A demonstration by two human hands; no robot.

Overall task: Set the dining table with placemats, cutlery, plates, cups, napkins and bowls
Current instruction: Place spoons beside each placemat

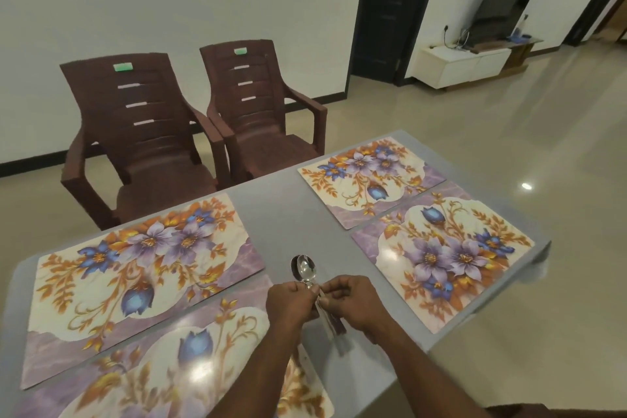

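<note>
Four floral placemats down already: far-left placemat [142, 261], near-left placemat [169, 373], far-right placemat [369, 180], near-right placemat [448, 261], two per side with a bare grey strip of table [281, 214] between. No plates, cups, napkins or bowls anywhere in view, so probably just into the cutlery stage. Both hands close together over that middle strip, left hand [291, 302] and right hand [353, 300], fingers curled round a small bunch of spoons [304, 269], bowls sticking up and away, handles hidden down between the palms. Looks like at least two stacked, exact count impossible to tell. Held like that most likely to peel one off the bunch, one hand steadying, the other picking. Two brown chairs [190, 125] parked beyond the far edge, pulled back from the table.
</note>
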